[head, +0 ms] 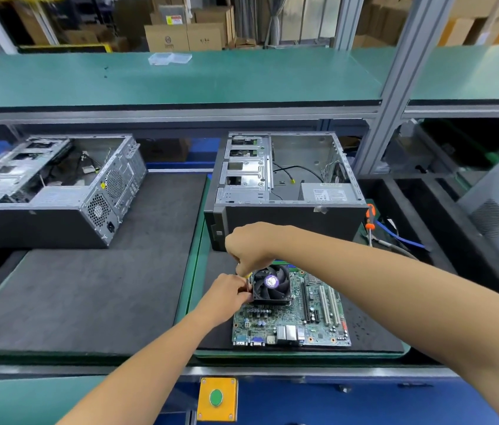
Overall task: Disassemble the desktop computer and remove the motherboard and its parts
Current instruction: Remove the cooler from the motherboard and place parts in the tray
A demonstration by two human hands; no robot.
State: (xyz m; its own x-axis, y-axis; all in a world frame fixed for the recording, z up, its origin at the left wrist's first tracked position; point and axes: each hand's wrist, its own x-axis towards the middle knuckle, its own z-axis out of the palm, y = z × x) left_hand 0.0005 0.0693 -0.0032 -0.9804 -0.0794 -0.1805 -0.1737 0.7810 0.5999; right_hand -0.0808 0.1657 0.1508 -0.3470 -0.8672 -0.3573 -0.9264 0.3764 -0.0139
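Risk: left hand (229,294) pinching fan cooler (271,285) edge, right hand (249,246) fisted on a small tool; slip could gouge motherboard (309,320).

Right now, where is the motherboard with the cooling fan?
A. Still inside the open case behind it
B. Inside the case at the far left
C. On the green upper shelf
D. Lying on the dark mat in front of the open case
D: the motherboard lies flat on the dark mat, in front of the open case, with both hands at its fan.
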